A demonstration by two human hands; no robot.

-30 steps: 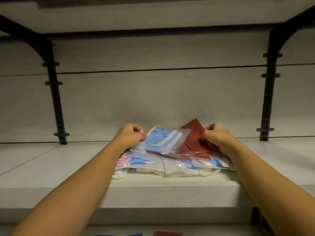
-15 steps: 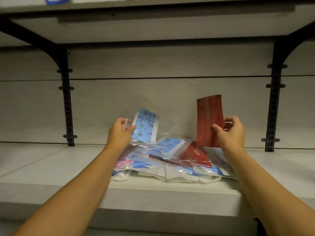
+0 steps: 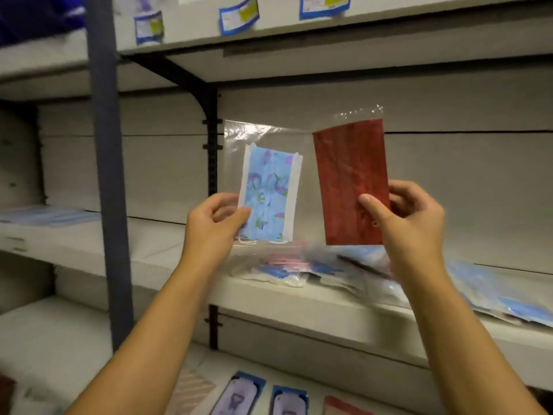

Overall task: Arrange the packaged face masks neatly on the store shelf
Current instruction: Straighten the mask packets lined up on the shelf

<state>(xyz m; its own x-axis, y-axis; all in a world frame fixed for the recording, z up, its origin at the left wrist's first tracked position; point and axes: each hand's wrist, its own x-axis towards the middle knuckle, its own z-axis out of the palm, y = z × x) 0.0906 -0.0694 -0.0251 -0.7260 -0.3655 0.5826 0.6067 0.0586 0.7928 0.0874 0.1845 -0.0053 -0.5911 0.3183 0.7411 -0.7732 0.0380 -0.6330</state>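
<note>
My left hand [image 3: 214,224] pinches the lower left edge of a clear packet with a blue patterned mask [image 3: 269,196], held upright in front of the shelf's back wall. My right hand [image 3: 410,217] grips the lower right edge of a packet with a dark red mask [image 3: 350,181], also upright, just right of the blue one. Both packets hang above a loose pile of packaged masks [image 3: 314,268] lying on the middle shelf [image 3: 299,298].
More blue packets [image 3: 502,295] spread along the shelf to the right. A dark upright post [image 3: 106,175] and a bracket [image 3: 211,151] stand at left. Flat blue packets [image 3: 48,215] lie on the left shelf; several packets [image 3: 263,396] line the lower shelf. Price labels [image 3: 239,15] hang above.
Both hands have lifted their packets higher off the pile and brought them side by side. The view has swung left and upward, showing the neighbouring shelf bay.
</note>
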